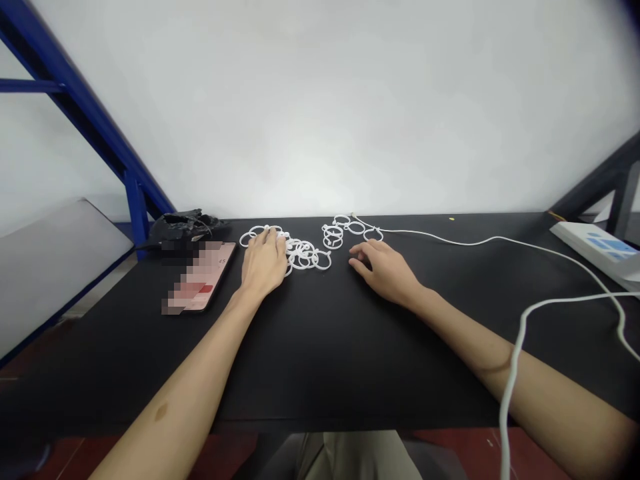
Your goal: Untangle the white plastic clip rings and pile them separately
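Observation:
My left hand (pixel 265 260) lies palm down with its fingers stretched over the left part of a pile of white plastic rings (pixel 305 253), each with a small knob. The fingers and palm hide some of the rings. To the right, my right hand (pixel 383 267) rests on the black table, thumb apart from its slightly bent fingers, with nothing seen in it. Just beyond its fingers lies a single white ring (pixel 373 235). A smaller group of white rings (pixel 333 237) sits between the two hands, further back.
A phone (pixel 213 273) with a lit screen lies left of my left hand, with a crumpled black plastic bag (pixel 185 227) behind it. A white cable (pixel 450 242) runs across the table (pixel 310 360) and over my right forearm. A white box (pixel 595 247) stands at the right edge.

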